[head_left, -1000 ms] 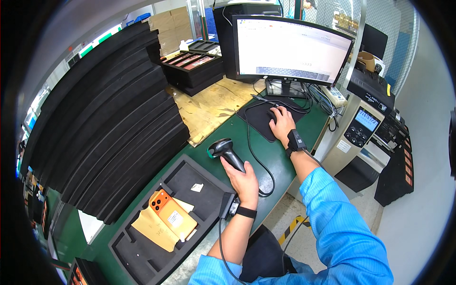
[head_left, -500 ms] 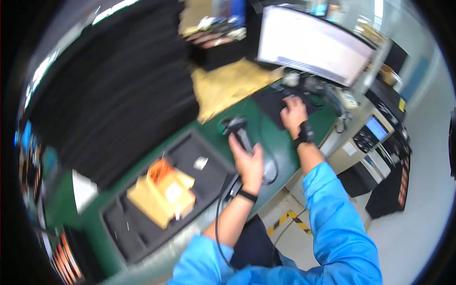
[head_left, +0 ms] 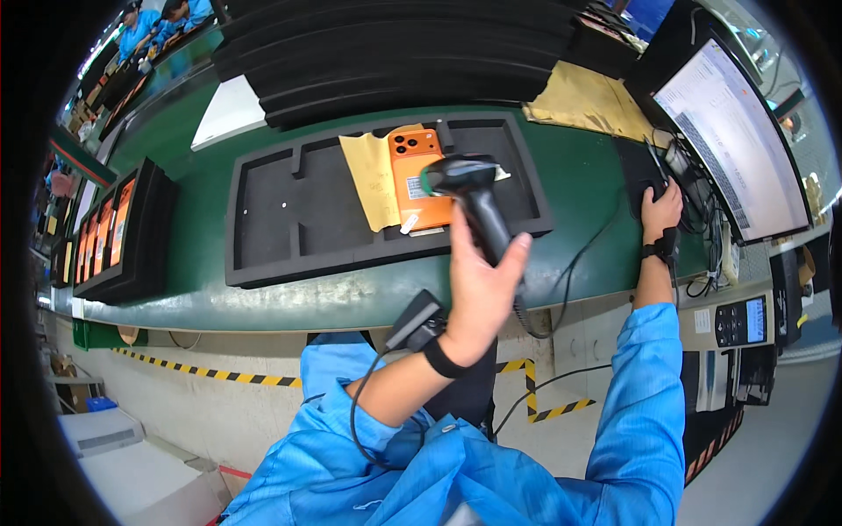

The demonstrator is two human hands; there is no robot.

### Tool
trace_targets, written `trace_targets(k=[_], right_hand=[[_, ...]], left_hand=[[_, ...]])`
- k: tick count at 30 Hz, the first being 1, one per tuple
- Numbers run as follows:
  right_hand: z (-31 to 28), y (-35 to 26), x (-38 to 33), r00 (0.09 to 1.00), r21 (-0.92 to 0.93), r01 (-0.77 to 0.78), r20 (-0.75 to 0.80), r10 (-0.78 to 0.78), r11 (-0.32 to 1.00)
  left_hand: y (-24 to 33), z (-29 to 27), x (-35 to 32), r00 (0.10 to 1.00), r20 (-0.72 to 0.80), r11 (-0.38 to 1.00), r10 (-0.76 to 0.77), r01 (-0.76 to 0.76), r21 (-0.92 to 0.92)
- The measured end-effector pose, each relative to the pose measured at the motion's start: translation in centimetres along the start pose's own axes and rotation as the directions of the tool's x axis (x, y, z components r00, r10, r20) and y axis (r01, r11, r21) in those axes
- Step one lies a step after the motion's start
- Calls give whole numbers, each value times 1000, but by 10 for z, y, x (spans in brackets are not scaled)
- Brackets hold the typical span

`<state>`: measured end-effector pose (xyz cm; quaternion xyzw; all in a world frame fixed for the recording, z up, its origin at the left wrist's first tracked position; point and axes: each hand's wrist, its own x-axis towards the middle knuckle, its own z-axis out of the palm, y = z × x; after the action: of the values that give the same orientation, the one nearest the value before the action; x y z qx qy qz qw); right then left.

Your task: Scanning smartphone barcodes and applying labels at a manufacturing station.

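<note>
Head view: your left hand (head_left: pixel 482 298) is curled around the handle of a black scanner (head_left: pixel 482 219), probably so its head faces the label on the orange phone (head_left: pixel 423 203). That phone lies lens side up, partly over yellow paper (head_left: pixel 372 180), perhaps there as padding, within the black foam tray (head_left: pixel 259 232). Your right hand (head_left: pixel 664 210) rests over a mouse (head_left: pixel 646 193); I cannot tell how tightly its fingers close. Outward, the tray's raised rim and the black stack (head_left: pixel 386 61) behind bound your reach; rightward, green bench (head_left: pixel 583 188) gives room, crossed by the scanner's cable (head_left: pixel 572 273).
</note>
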<state>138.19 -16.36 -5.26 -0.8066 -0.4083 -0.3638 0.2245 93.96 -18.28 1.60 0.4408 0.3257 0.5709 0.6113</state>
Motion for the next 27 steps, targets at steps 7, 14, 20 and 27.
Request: trace_targets(k=[7,14,20,27], right_hand=[[-9,-6,0,997,14,-74,3,74,997],[-20,-14,0,996,40,-83,19,83,996],[-30,-19,-7,979,110,-201,40,198,973],[-33,-19,-5,976,152,-218,53,212,964]], left_hand=[[29,-15,13,981,54,962,-184,191,-196],[38,0,9,988,33,953,-152,155,-261],[-2,58,23,953,290,968,-86,149,-201],[-96,123,45,903,303,952,-304,278,126]])
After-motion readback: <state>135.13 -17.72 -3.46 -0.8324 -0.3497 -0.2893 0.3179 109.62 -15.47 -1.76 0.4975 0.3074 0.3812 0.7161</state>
